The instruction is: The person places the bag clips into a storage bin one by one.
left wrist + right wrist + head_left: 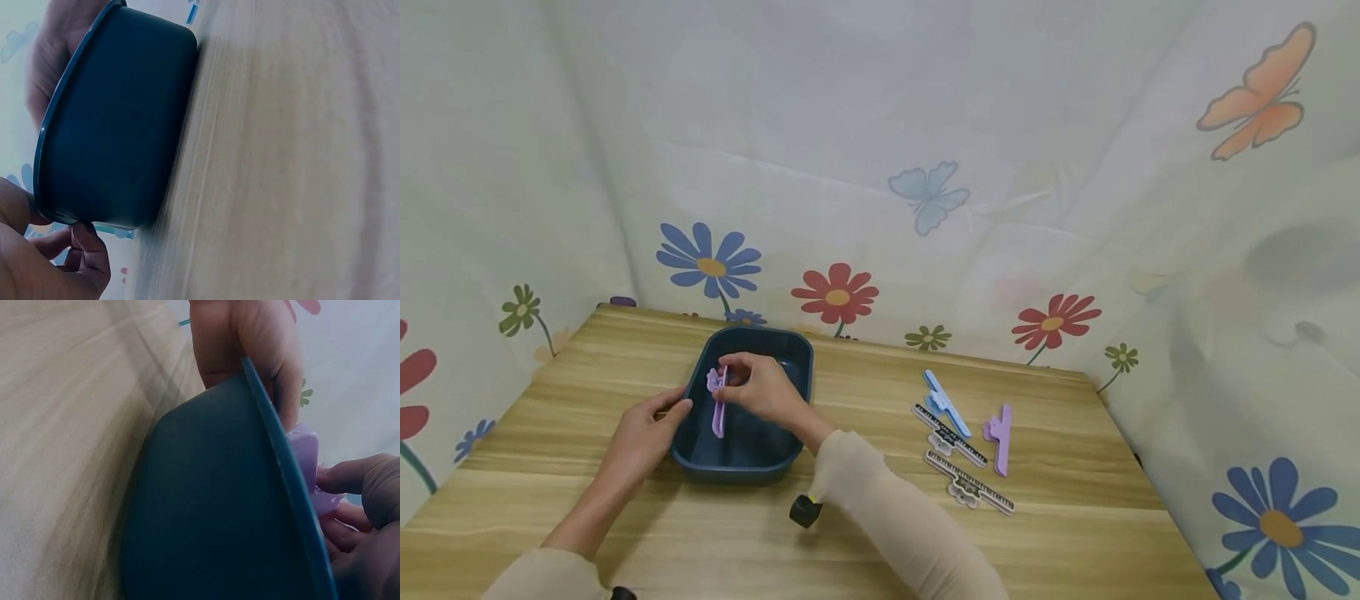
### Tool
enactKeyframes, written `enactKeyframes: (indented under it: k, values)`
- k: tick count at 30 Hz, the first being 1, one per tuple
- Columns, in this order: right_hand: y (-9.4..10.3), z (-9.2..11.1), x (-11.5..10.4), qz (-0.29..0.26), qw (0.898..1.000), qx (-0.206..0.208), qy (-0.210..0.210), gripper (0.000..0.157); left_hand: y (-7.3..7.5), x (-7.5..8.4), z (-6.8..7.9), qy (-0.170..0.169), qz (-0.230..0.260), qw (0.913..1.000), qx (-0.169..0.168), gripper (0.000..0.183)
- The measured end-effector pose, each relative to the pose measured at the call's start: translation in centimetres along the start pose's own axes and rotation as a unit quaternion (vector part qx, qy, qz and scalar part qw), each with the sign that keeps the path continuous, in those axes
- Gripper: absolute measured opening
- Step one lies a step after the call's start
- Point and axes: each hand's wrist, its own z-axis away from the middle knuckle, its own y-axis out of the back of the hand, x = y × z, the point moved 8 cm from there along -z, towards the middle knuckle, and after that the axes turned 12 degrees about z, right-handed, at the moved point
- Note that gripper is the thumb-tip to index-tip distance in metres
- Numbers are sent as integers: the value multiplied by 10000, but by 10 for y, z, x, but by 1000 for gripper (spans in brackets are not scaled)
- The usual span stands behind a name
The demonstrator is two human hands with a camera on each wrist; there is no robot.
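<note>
The dark blue plastic basin [741, 475] stands on the table's left half. My left hand [643, 433] grips its left rim, thumb at the top edge and curled fingers against the outer wall; the left wrist view shows this hand [59, 259] at the rim. Between thumb and fingers, my right hand [767, 392] pinches a purple clip [718, 417] with a long straight jaw, held over the basin's inside. The right wrist view shows the purple clip [304, 453] just past the rim, partly hidden by the basin wall, with the right hand [369, 512] around its handle.
Right of the basin lie a light blue clip [951, 408], two black-and-white clips with ruler-like markings, [951, 435] and another purple clip [1002, 442]. A flowered cloth [880, 208] hangs behind the wooden table [865, 533]. A small black object [805, 511] sits at the right sleeve.
</note>
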Motion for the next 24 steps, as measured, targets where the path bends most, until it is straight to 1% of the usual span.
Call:
enactKeyframes:
  k: [4,8,15,24]
  values:
    - [-7,-1,3,343,9991,-252,-85,51,-1,-1,0,48,16,10000,-63,60]
    - [-10,-2,3,650,9969,-435,-58,52,-1,-3,0,116,82,9998,-131,62]
    - [-11,1,2,595,9964,-597,-65,49,-1,-2,0,120,106,9998,-143,61]
    - [-12,2,0,514,9970,-581,-7,48,-1,-1,1,156,97,9997,-186,62]
